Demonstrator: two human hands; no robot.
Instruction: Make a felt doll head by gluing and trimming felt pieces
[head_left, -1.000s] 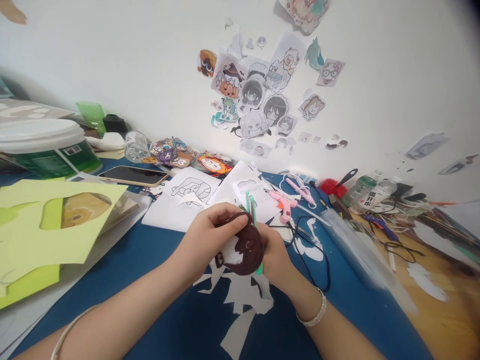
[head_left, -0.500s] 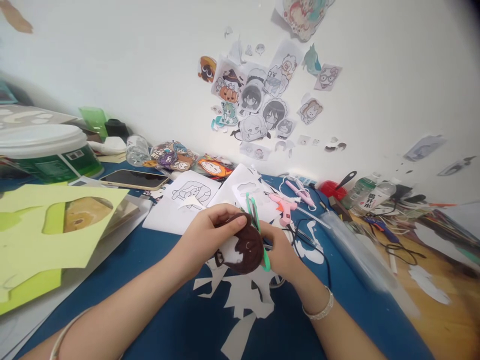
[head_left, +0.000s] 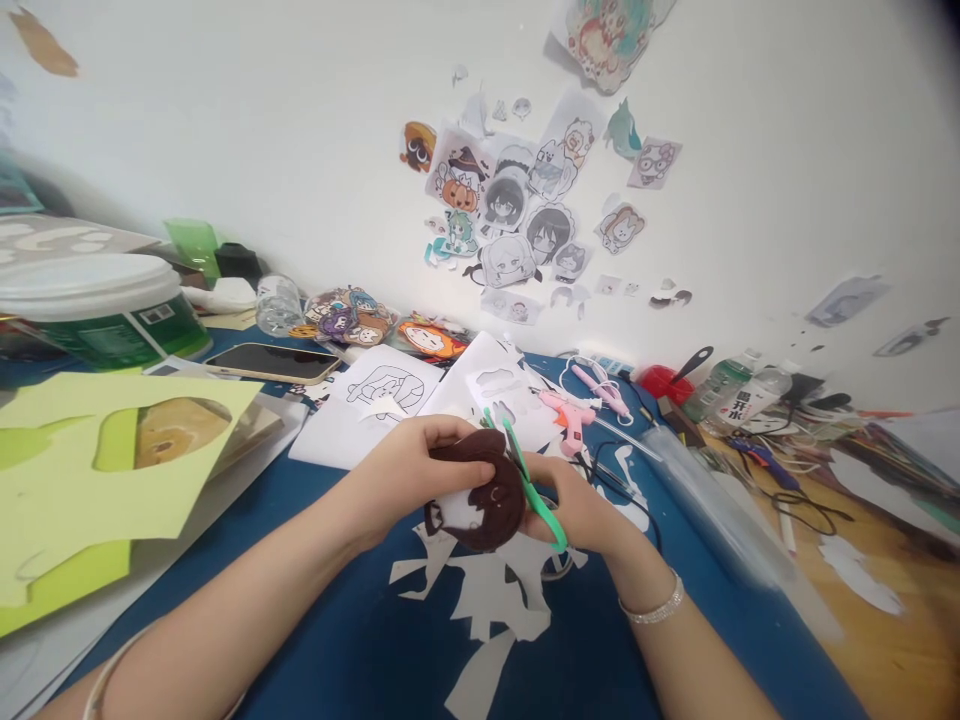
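Observation:
My left hand (head_left: 420, 470) pinches a round dark brown and white cutout (head_left: 491, 505) between thumb and fingers, near the middle of the view. Just right of it, my right hand (head_left: 566, 500) is closed on green-handled scissors (head_left: 541, 505), whose upper part lies alongside the cutout's right edge. The fingers inside the handle are partly hidden. White paper scraps (head_left: 495, 595) lie on the blue table surface (head_left: 360, 640) below both hands.
Yellow sheets (head_left: 67, 470) and a lidded tub (head_left: 112, 310) are at left, near a phone (head_left: 274, 362). Behind my hands are a line drawing (head_left: 386, 385) and a pink glue gun (head_left: 570, 415). Plastic bottles (head_left: 750, 395) stand at right.
The scissors have tilted, their green handle shifting right and slightly down. My right hand has moved a little right, and the cutout has turned slightly in my left hand.

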